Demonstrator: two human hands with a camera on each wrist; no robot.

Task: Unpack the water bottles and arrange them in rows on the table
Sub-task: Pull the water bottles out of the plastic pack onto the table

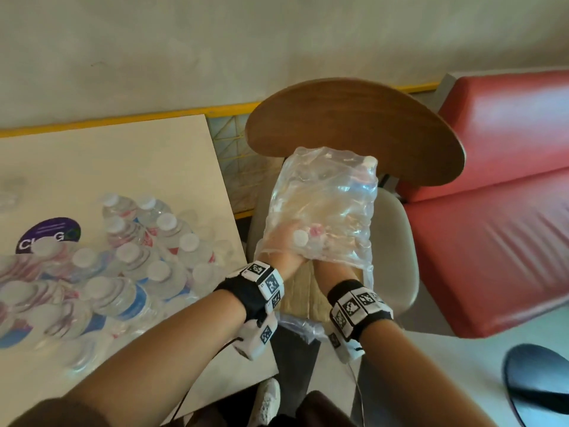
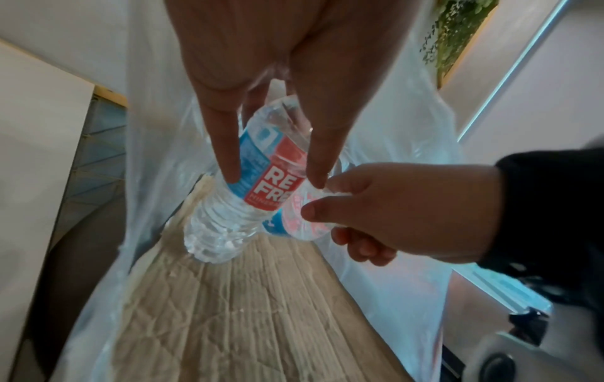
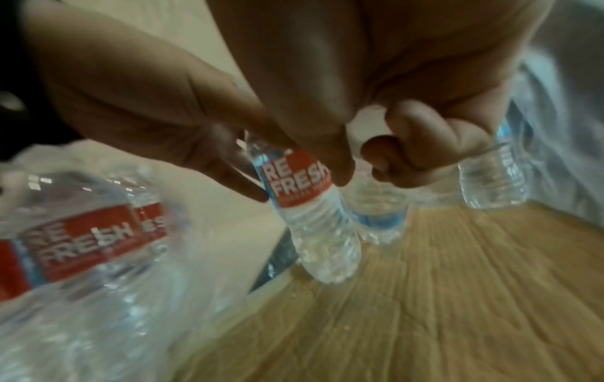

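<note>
Inside the clear plastic wrap (image 1: 323, 204) at the centre of the head view, the last few water bottles stand on a cardboard tray (image 2: 248, 305) that rests on a pale chair seat (image 1: 397, 241). Both hands reach in through the wrap's open lower end. The left hand (image 1: 284, 245) has its grip closed round one bottle (image 2: 251, 178) near the top, fingers running down each side of the red and blue label; this bottle is tilted, its base close to the tray in the left wrist view. The right hand (image 2: 402, 212) shows at the right of that view with its grip pinching the side of a second bottle (image 2: 300, 217) just beside the first, thumb across the label and fingers curled beneath. A third bottle (image 3: 493, 175) stands further back, at the upper right of the right wrist view.

To the left of the head view, the unpacked bottles (image 1: 129, 257) crowd together upright on the cream table (image 1: 107, 161), white caps up, next to a round purple sticker (image 1: 49, 235). A dark wooden chair back (image 1: 354, 131) curves behind the wrap, and a red padded bench (image 1: 498, 195) fills the right side.
</note>
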